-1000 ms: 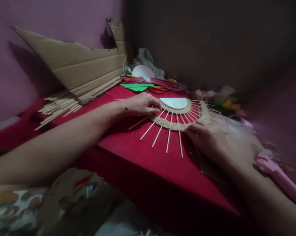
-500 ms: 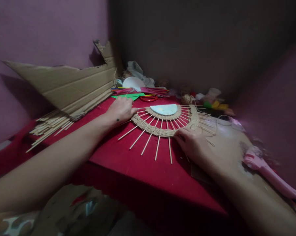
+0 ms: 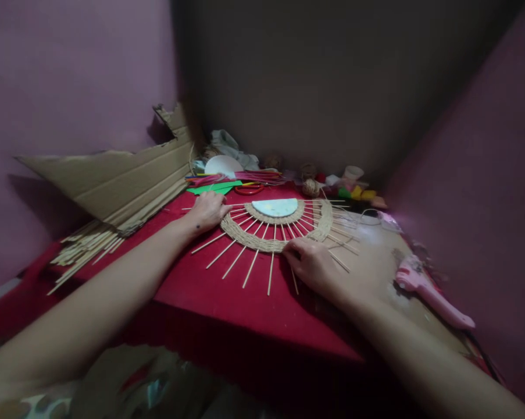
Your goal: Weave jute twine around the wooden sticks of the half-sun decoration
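A half-round twine weaving (image 3: 256,241) lies on the red cloth, its thin sticks spreading like rays from a pale blue half disc (image 3: 275,207). A narrow woven band hugs the disc, and a wider band arcs farther out. At the left end of the outer band, my left hand (image 3: 207,210) is closed with its thumb along the edge. My right hand (image 3: 312,262) pinches the band's lower edge right of the middle, fingertips partly hidden, and covers part of a stick.
Cardboard (image 3: 127,180) leans at the left above a bundle of loose sticks (image 3: 81,250). Behind the weaving are green paper (image 3: 214,188), red-handled scissors (image 3: 249,190) and a twine ball (image 3: 311,187). A pink glue gun (image 3: 432,294) rests on a brown board (image 3: 375,273) at the right.
The view has shifted, so the table items appear farther left and mostly a little lower. Both hands keep about the same places on the weaving.
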Demonstrator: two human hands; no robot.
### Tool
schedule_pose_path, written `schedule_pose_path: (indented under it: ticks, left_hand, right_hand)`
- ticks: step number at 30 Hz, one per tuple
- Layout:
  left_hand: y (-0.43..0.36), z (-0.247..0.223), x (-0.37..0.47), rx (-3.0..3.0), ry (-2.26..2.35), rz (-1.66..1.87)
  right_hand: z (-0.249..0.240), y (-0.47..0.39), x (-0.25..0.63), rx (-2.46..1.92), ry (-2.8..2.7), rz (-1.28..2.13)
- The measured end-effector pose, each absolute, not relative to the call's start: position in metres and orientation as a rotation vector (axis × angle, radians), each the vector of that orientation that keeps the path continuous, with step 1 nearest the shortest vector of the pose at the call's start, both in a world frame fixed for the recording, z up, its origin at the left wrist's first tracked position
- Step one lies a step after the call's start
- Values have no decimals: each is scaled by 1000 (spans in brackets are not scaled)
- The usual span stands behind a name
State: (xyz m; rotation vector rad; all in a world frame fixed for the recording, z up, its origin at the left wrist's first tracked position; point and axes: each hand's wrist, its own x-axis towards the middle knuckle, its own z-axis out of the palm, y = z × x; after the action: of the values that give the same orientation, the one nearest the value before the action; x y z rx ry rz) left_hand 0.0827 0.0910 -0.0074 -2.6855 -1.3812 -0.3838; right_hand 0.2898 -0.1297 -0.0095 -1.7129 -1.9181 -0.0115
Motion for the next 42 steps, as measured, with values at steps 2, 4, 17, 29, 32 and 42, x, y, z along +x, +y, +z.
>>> schedule_pose_path:
  ticks: [2, 4, 17, 29, 32, 42]
  left_hand:
    - [90, -5, 82, -2667, -1369, -424]
    - [86, -1, 83, -2653, -1339, -470]
    - [31, -7, 101, -3152, -606, -174]
    - [36, -13, 101, -3081, -616, -120]
    - [34, -9, 101, -3100, -623, -155]
    - [35, -9, 98, -3094, -612, -226]
  right_hand:
    - [-9, -130, 287, -1681, -1915, 31]
    - [-9, -131, 284, -1642, -1908, 53]
    - [-8, -129, 286, -1383, -1994, 187]
    - [-10, -131, 288, -1330, -1909, 111]
    - [-9, -131, 288, -1417, -1918, 97]
    - [-10, -130, 289, -1506, -1963, 132]
